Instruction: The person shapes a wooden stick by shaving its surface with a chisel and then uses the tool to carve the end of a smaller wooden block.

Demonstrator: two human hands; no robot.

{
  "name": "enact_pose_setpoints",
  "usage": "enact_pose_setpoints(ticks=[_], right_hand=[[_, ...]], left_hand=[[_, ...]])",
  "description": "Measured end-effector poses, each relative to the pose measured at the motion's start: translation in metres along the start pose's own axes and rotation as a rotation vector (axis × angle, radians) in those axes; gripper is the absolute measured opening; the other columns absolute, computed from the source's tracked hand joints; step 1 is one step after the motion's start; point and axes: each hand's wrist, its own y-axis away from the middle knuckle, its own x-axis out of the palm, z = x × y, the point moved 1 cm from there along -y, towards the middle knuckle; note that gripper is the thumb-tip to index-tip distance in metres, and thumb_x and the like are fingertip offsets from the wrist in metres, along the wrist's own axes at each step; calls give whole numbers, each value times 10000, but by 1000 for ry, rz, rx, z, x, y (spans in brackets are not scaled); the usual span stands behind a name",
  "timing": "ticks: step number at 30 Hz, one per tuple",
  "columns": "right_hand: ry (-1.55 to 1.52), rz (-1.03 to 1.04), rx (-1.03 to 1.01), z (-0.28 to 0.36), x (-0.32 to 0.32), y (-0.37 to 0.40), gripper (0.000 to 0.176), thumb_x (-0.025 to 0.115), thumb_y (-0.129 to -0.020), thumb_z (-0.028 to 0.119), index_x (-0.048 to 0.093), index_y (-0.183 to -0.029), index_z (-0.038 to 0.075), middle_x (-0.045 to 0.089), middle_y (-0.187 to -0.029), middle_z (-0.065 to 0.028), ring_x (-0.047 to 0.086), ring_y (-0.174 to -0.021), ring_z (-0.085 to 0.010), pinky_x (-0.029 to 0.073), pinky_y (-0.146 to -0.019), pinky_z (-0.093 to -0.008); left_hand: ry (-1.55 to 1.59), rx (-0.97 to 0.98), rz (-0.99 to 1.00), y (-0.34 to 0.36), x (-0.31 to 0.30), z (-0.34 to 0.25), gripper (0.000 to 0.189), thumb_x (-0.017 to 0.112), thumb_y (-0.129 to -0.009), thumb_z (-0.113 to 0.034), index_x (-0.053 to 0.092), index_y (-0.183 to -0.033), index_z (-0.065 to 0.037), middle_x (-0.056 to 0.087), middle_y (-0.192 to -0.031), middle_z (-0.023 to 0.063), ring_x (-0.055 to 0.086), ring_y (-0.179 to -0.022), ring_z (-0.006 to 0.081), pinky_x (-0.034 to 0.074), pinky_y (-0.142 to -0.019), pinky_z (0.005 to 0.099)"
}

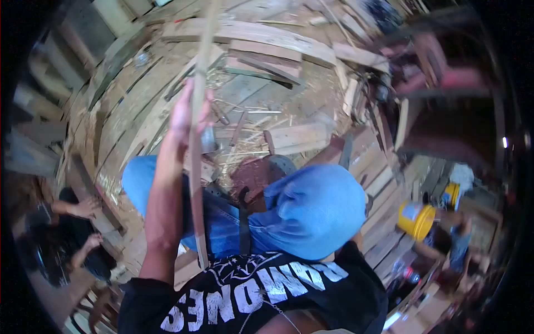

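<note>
Left hand (pixel 182 114) holding a long wooden strip (pixel 194 147) above the jeans (pixel 317 211)

Its grip curls partly closed around the wood, probably light, springy and splintery, best held mid-length by its edges; right hand out of sight, grip untellable.

- Strip (pixel 198 209): pale cream toward the top, shading to pinkish brown lower down.
- Jeans (pixel 311 209): bright blue over the knees, deeper navy in the folds.
- Shirt (pixel 250 320): black, printed with big white block letters and white star outlines above them.
- Chain (pixel 285 315): silver.
- Long plank (pixel 250 33): pale tan, whitish in places, with faint grey streaks.
- Stacked boards (pixel 267 51): pinkish brown, a greenish edge low down.
- Block (pixel 300 138): light tan, browner at one end.
- Floor (pixel 236 89): greyish tan, flecked with pale yellow shavings.
- Bucket (pixel 417 222): strong yellow with a whitish patch.
- Person at left (pixel 92 245): black clothing.
- Person at right (pixel 460 247): blue garment, pattern too blurred to tell.
</note>
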Motion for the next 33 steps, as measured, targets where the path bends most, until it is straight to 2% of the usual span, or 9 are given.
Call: enact_pose_setpoints(ticks=[2,3,5,9,14,17,22,28,33], right_hand=[[32,-26,-45,1,-7,-11,717,543,-852,622,434,-1396,167,584,-1237,-136,489,-1183,-248,375,-942,-532],[17,-50,-24,30,-21,-2,707,540,-857,613,434,-1393,165,580,-1220,-132,488,-1163,-243,377,-927,-524],[48,-87,-6,12,-26,-10,686,536,-866,594,435,-1388,161,573,-1186,-124,487,-1121,-233,381,-897,-508],[0,-88,-22,25,-24,-13,646,526,-884,557,435,-1379,152,558,-1117,-108,485,-1037,-213,389,-835,-476],[-101,-105,-46,33,-26,-18,595,514,-908,511,436,-1366,141,540,-1032,-88,481,-932,-189,399,-759,-436],[-178,-100,-55,41,-28,-18,564,507,-922,484,437,-1359,134,529,-980,-75,479,-869,-174,405,-713,-411],[-386,-106,-96,57,-36,-11,513,495,-945,438,438,-1347,123,511,-895,-55,476,-765,-149,415,-636,-371],[-941,-138,-320,79,-68,25,453,481,-972,382,439,-1332,110,489,-792,-31,472,-639,-120,426,-544,-323],[-1361,-35,-829,111,-154,94,403,469,-996,336,440,-1320,99,471,-706,-10,469,-534,-95,436,-467,-282]], left_hand=[[-43,20,-8,22,46,13,614,248,-984,-567,562,-880,-50,396,-443,-22,399,-303,90,453,-374,234],[-55,146,114,-24,23,-20,616,213,-996,-545,557,-874,-49,390,-446,-20,380,-297,91,448,-373,233],[-51,58,85,-9,29,-16,615,172,-1005,-516,545,-877,-43,393,-455,-15,346,-288,102,461,-390,242],[-147,95,134,4,38,-28,574,165,-1008,-461,538,-895,-40,407,-483,-16,377,-328,95,492,-447,269],[-139,61,135,9,47,-14,492,234,-1009,-449,515,-949,-49,442,-557,-18,398,-382,88,485,-543,271],[-155,83,132,14,53,-13,489,242,-1012,-443,520,-948,-45,456,-573,-11,405,-392,85,478,-535,269],[-74,117,181,7,56,-7,438,359,-1015,-427,544,-994,-30,507,-633,30,430,-404,91,449,-460,253],[-91,104,133,8,59,-9,425,379,-1014,-424,528,-976,-28,493,-620,17,426,-394,93,468,-459,269],[-105,62,128,16,67,-14,443,365,-1013,-449,509,-953,-33,446,-584,0,422,-391,102,472,-469,287]])
